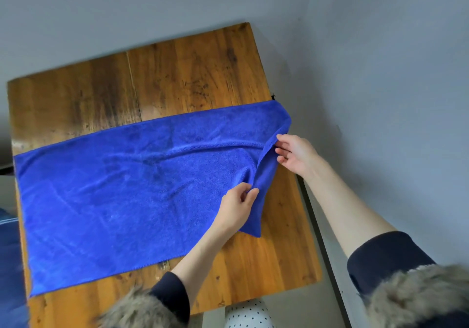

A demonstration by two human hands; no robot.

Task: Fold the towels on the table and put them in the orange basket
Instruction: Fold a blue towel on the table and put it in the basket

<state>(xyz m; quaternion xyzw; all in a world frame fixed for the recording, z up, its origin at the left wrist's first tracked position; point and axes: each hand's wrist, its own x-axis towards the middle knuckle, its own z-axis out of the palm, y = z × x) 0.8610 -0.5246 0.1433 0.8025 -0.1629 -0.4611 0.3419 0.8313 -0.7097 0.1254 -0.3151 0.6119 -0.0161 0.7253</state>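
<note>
A large blue towel (114,190) lies spread flat across the wooden table (193,74), reaching from its left edge to its right edge. My left hand (236,207) pinches the towel's right end near the front and lifts a fold of it. Farther back at that same right end, my right hand (295,154) grips the edge between fingers and thumb. The cloth between my two hands stands up in a ridge off the tabletop. The orange basket is not in view.
The table stands close to a grey wall (380,74) on the right and at the back. Bare wood shows behind the towel and at the front right (274,264). Something blue (10,264) sits past the table's left edge. A white dotted cloth (247,315) shows below the table's front edge.
</note>
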